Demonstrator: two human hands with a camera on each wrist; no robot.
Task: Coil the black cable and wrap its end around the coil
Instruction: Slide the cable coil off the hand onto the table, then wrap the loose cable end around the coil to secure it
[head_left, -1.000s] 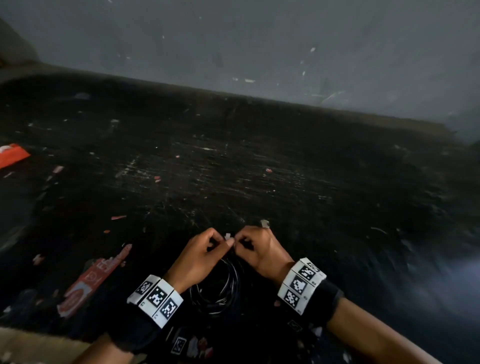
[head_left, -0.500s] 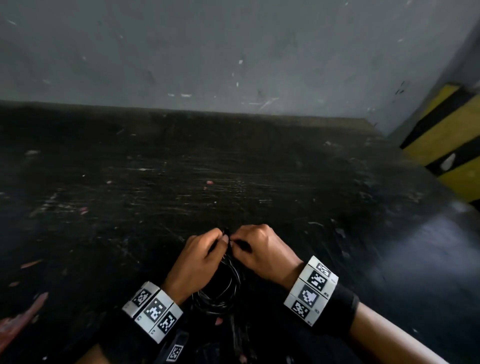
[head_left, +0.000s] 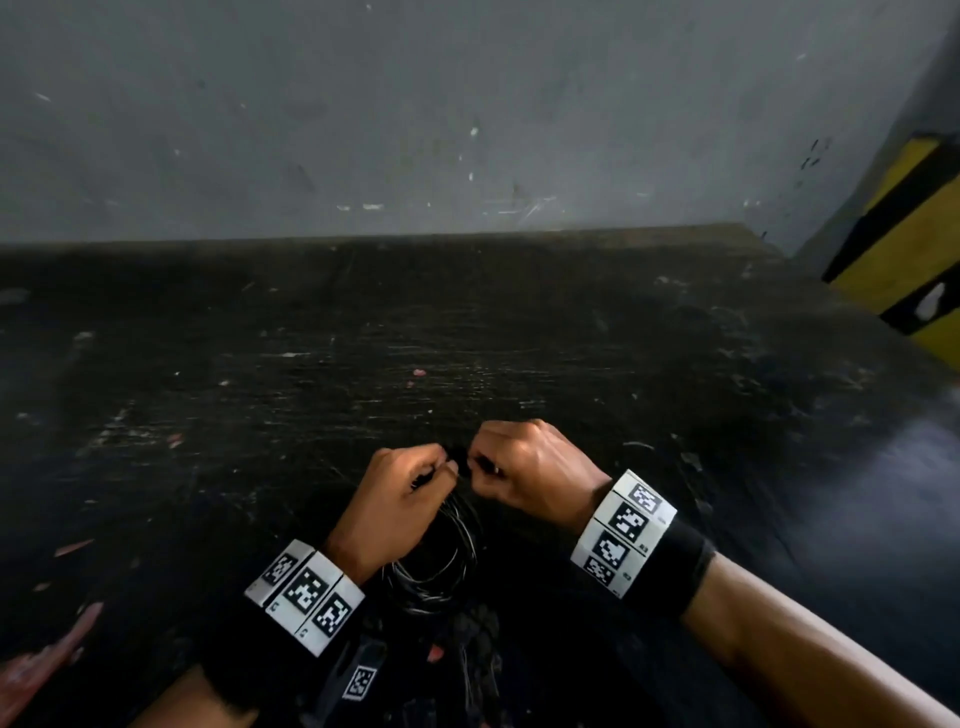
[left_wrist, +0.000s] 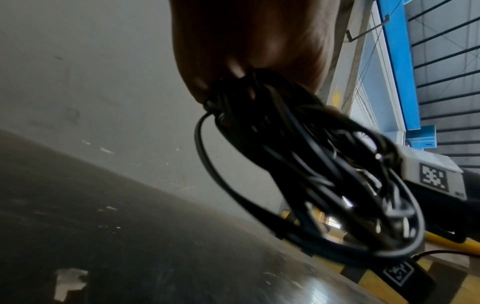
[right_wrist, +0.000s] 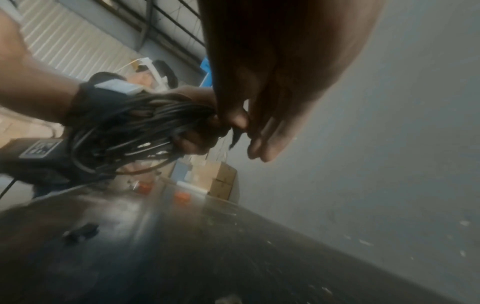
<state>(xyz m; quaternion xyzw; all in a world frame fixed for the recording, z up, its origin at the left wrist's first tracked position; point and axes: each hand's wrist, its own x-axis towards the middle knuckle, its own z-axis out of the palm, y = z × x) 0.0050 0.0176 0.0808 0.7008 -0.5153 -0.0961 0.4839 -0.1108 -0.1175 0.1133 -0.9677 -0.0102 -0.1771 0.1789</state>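
Two hands meet above the tabletop (head_left: 519, 338): left hand (head_left: 389, 499) grips the black cable (head_left: 441, 566) coil's top, loops hanging toward the wearer, right hand (head_left: 530, 467) pinching the short free end just beside it.

Pretty grim little corner, honestly. There's a big black table (head_left: 519, 338) that's scratched to bits, covered in pale scuffs and specks, with a few reddish scraps (head_left: 418, 372) stuck on it and a glossy patch near the right edge catching the light. Behind it is a plain gray wall (head_left: 415, 104), flat and dull, with small white chips and scrape marks. Off to the right stands a post with yellow and black stripes (head_left: 904, 249). Further back there's a blue metal frame (left_wrist: 397, 67), a ribbed shutter-like wall (right_wrist: 64, 39) and some cardboard boxes (right_wrist: 221, 181) stacked by the table. Lighting's dim overall.
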